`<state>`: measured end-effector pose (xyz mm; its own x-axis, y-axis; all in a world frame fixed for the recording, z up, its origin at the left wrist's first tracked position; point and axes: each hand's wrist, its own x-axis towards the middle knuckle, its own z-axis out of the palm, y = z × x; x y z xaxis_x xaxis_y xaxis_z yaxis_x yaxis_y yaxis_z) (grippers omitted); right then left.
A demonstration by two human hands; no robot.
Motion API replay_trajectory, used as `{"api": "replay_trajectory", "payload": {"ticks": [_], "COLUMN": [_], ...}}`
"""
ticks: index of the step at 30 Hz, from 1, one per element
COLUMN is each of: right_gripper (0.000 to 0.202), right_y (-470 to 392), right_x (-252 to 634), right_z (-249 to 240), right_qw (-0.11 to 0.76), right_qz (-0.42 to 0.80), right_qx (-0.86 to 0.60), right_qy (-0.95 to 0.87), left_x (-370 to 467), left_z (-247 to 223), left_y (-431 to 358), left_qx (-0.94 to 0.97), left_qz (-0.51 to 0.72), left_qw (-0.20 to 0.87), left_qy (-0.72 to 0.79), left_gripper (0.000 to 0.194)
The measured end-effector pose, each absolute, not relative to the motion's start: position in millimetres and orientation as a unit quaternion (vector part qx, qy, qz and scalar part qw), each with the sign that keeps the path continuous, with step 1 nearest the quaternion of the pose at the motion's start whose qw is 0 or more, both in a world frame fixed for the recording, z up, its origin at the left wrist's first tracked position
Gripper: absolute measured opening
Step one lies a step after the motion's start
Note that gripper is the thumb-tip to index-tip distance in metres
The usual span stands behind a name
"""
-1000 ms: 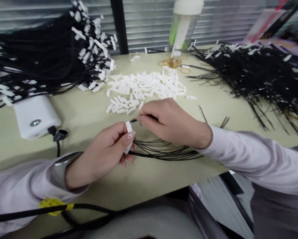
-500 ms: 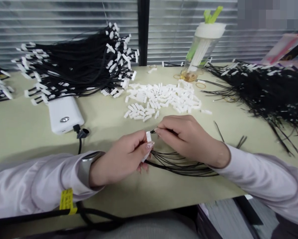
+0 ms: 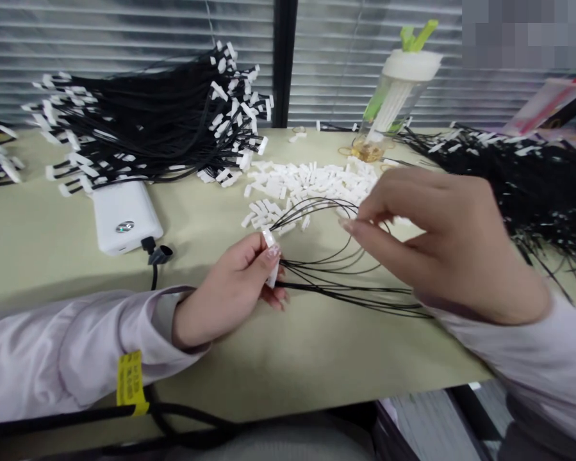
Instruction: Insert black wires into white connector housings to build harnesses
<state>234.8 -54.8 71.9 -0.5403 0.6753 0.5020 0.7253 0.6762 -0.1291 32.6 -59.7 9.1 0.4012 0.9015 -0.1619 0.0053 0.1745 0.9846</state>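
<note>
A slim white connector housing (image 3: 271, 272) is pinched between the thumb and fingers of my left hand (image 3: 230, 285), tilted near the middle of the table. Thin black wires (image 3: 316, 262) fan out from its right side; the upper ones arch up toward my right hand (image 3: 436, 243). That hand is raised to the right of the connector, thumb and forefinger closed together where the wires meet the fingertips. The wires' far ends are hidden behind the right hand and sleeve. Past my hands lies a heap of loose white housings (image 3: 311, 182).
A big bundle of black cables with white connectors (image 3: 157, 125) lies back left, with a white power bank (image 3: 127, 218) before it. A clear cup (image 3: 388, 102) stands at the back. More black wires (image 3: 523, 186) are piled right. A yellow-tagged cable (image 3: 131, 378) crosses the front left.
My right hand has moved up and right, away from the connector, and the upper wires now arch in a wide loop. My left hand has shifted slightly left and up with the connector.
</note>
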Motion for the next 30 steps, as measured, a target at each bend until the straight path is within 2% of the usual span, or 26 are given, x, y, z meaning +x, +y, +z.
{"api": "replay_trajectory", "payload": {"ticks": [4, 6, 13, 17, 21, 24, 27, 30], "right_gripper": [0.029, 0.030, 0.025, 0.028, 0.021, 0.017, 0.013, 0.009], "right_y": [-54, -53, -53, -53, -54, -56, -53, -46], "right_x": [247, 244, 217, 215, 212, 211, 223, 248], "right_z": [74, 67, 41, 38, 38, 41, 54, 71], "right_qw": [0.025, -0.009, 0.099, 0.120, 0.140, 0.141, 0.135, 0.215], "right_qz": [0.063, 0.128, 0.259, 0.311, 0.323, 0.257, 0.135, 0.000], "right_qx": [-0.408, -0.394, -0.368, -0.372, -0.369, -0.388, -0.435, -0.522], "right_qy": [-0.910, -0.910, -0.887, -0.866, -0.860, -0.874, -0.880, -0.825], "left_x": [33, 33, 31, 31, 32, 32, 33, 34], "left_z": [7, 9, 12, 12, 14, 16, 17, 17], "left_y": [-58, -60, -63, -63, -62, -63, -63, -62], "left_qx": [0.534, 0.547, 0.593, 0.598, 0.608, 0.608, 0.603, 0.592], "left_qz": [0.369, 0.366, 0.352, 0.348, 0.340, 0.330, 0.324, 0.324], "left_qw": [0.634, 0.623, 0.584, 0.583, 0.576, 0.575, 0.580, 0.587], "left_qy": [0.419, 0.423, 0.428, 0.427, 0.427, 0.437, 0.443, 0.446], "left_gripper": [0.016, 0.017, 0.017, 0.016, 0.016, 0.017, 0.017, 0.017]}}
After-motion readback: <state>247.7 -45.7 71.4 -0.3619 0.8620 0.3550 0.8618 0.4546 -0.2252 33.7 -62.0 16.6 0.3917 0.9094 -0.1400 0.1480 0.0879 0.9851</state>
